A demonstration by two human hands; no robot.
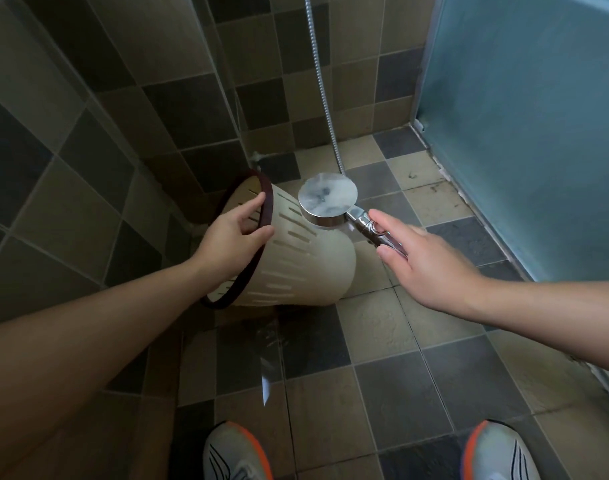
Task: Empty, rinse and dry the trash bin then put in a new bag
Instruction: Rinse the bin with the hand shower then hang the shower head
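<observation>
Tiled shower: left hand (234,233) grips bin (296,258) rim, right hand (424,261) holds showerhead (328,202).

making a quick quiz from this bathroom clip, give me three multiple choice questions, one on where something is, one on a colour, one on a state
1. Where does the left hand hold the trash bin?
A. at its dark rim
B. at its base
C. at a side slot

2. What colour is the bin's rim?
A. white
B. dark brown
C. blue

3. How does the bin sit?
A. upright on the floor
B. upside down on the floor
C. tipped on its side, mouth to the left

Answers:
1. A, the fingers curl round the rim.
2. B, a dark brown ring circles the cream body.
3. C, its mouth faces the tiled wall and its closed base points to the shower head, whose handle the right hand holds.
</observation>
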